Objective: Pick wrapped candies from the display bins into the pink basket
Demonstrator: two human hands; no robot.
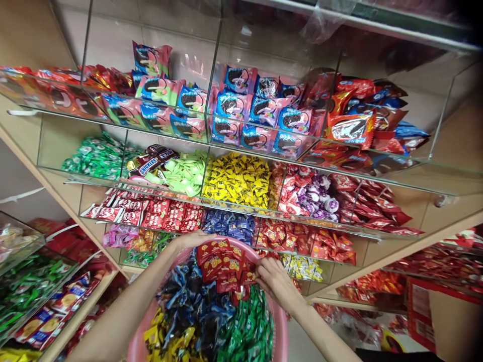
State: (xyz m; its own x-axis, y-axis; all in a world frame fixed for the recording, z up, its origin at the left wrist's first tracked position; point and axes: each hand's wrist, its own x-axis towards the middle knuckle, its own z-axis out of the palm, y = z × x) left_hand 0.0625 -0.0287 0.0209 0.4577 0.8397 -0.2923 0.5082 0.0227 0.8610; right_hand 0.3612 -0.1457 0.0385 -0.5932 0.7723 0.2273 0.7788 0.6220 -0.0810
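Observation:
A pink plastic basin full of wrapped sweets is in front of me at the bottom of the view. My left hand is closed over its far rim, fingers partly hidden. At the right side of the rim, my right hand reaches inward, its curled fingers closed at the edge of the red candy packets. Below those packets lie dark blue wrapped candies, green ones and yellow ones.
Clear-fronted shelves rise just beyond the basin. They hold blue-pink cookie packs, yellow candies, Snickers bars and blue candies. More candy bins stand at left. A cardboard box is at lower right.

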